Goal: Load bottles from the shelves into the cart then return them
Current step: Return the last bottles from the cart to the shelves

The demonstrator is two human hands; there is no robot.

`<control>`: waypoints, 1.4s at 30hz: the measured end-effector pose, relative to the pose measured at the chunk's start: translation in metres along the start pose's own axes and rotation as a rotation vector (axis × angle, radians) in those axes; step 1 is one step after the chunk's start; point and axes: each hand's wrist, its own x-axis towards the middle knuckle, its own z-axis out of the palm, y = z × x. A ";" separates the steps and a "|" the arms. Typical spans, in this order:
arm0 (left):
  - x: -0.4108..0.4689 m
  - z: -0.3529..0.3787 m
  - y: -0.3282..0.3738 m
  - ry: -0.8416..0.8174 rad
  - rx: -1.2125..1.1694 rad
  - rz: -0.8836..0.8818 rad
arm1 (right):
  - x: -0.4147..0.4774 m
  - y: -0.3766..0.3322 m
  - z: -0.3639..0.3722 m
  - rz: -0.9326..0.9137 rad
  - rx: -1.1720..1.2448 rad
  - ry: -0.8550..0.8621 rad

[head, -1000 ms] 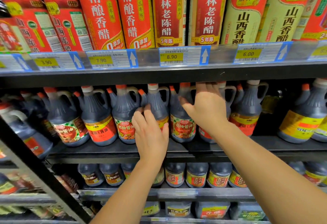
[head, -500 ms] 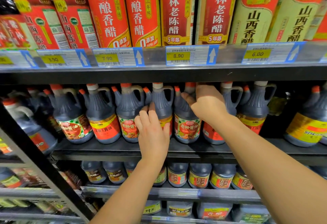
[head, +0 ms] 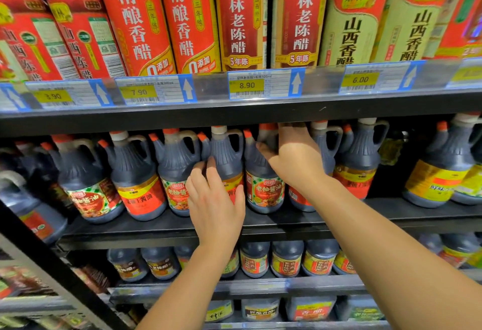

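Note:
A row of dark soy sauce jugs with orange caps and loop handles stands on the black middle shelf (head: 260,222). My left hand (head: 214,199) lies flat, fingers straight, against the front of one jug (head: 226,156) with a red and yellow label. My right hand (head: 294,159) reaches over the neighbouring jug (head: 266,189), which has a green-checked red label. Its thumb presses on that jug's shoulder and its fingers curl behind the handle near the cap, just under the upper shelf. No cart is in view.
Tall red and cream vinegar bottles (head: 240,16) fill the upper shelf, whose front edge (head: 234,116) with its price tags hangs low over the jug caps. Smaller dark bottles (head: 287,259) line the shelves below. A black slanted upright (head: 39,249) crosses the lower left.
My right hand went from lying spread on the jugs to curling round the top of one jug. My left hand stayed on its jug.

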 end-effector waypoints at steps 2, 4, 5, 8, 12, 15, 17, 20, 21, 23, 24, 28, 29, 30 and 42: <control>-0.005 0.000 0.003 0.040 -0.014 0.005 | -0.010 0.006 -0.004 0.017 0.007 0.026; -0.009 0.001 0.010 0.077 -0.039 0.042 | -0.020 0.015 -0.012 0.040 -0.040 0.070; -0.011 0.002 0.014 0.084 -0.057 0.067 | -0.025 0.021 -0.017 0.040 -0.030 0.132; -0.014 0.005 0.035 0.071 -0.117 0.147 | -0.037 0.044 -0.035 0.065 0.003 0.331; -0.019 0.012 0.070 0.023 -0.167 0.257 | -0.037 0.087 -0.053 0.258 -0.046 0.331; -0.020 0.019 0.094 -0.002 -0.165 0.346 | -0.037 0.113 -0.062 0.394 -0.081 0.272; -0.020 0.024 0.107 -0.033 -0.144 0.389 | -0.037 0.126 -0.064 0.435 -0.020 0.223; -0.020 0.033 0.120 -0.091 -0.065 0.430 | -0.038 0.144 -0.062 0.451 0.121 0.107; -0.020 0.036 0.121 -0.110 -0.045 0.438 | -0.039 0.149 -0.060 0.469 0.199 0.066; -0.020 0.042 0.121 -0.134 -0.002 0.455 | -0.041 0.159 -0.055 0.511 0.331 -0.016; -0.020 0.044 0.119 -0.135 0.020 0.465 | -0.042 0.162 -0.052 0.522 0.374 -0.051; -0.022 0.052 0.114 -0.118 0.058 0.490 | -0.051 0.170 -0.038 0.524 0.492 -0.105; -0.022 0.054 0.114 -0.112 0.065 0.496 | -0.052 0.171 -0.034 0.518 0.502 -0.095; -0.022 0.054 0.113 -0.105 0.073 0.501 | -0.054 0.172 -0.032 0.509 0.501 -0.080; -0.024 0.055 0.116 -0.059 0.090 0.505 | -0.064 0.171 -0.036 0.434 0.487 -0.025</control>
